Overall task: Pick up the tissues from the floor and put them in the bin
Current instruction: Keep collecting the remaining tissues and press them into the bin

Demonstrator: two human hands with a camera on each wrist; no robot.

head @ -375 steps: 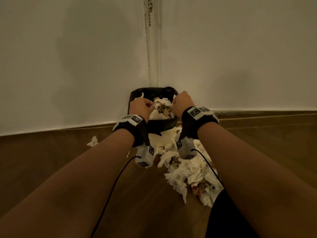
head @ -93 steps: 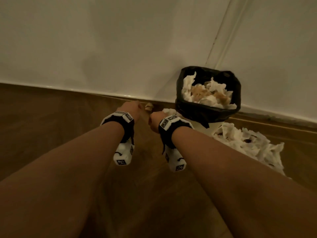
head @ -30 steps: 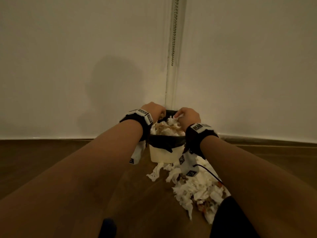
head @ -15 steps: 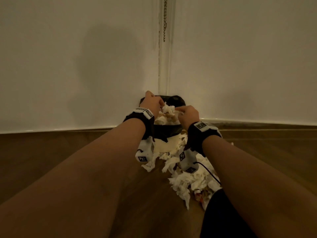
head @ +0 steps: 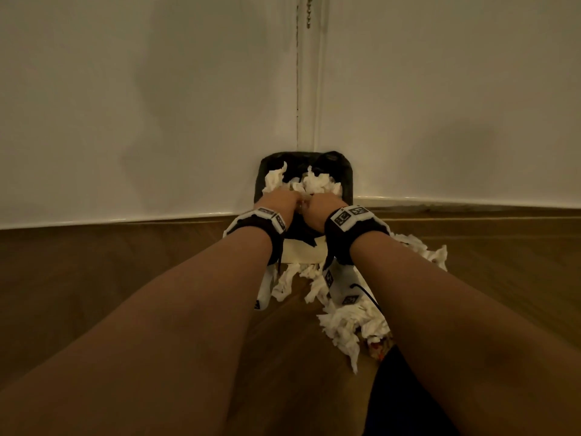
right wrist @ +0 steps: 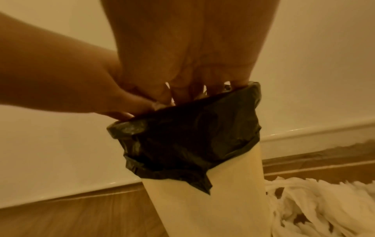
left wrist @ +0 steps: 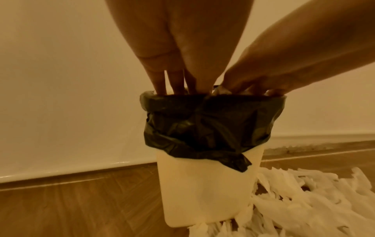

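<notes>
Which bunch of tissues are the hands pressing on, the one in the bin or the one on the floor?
The tissues in the bin; the floor pile lies untouched.

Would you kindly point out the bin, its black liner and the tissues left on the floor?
bin (left wrist: 205, 192): left wrist view, cream front wall.
black liner (left wrist: 207, 126): left wrist view, folded-over collar.
tissues on the floor (head: 352, 325): head view, middle of the heap.
</notes>
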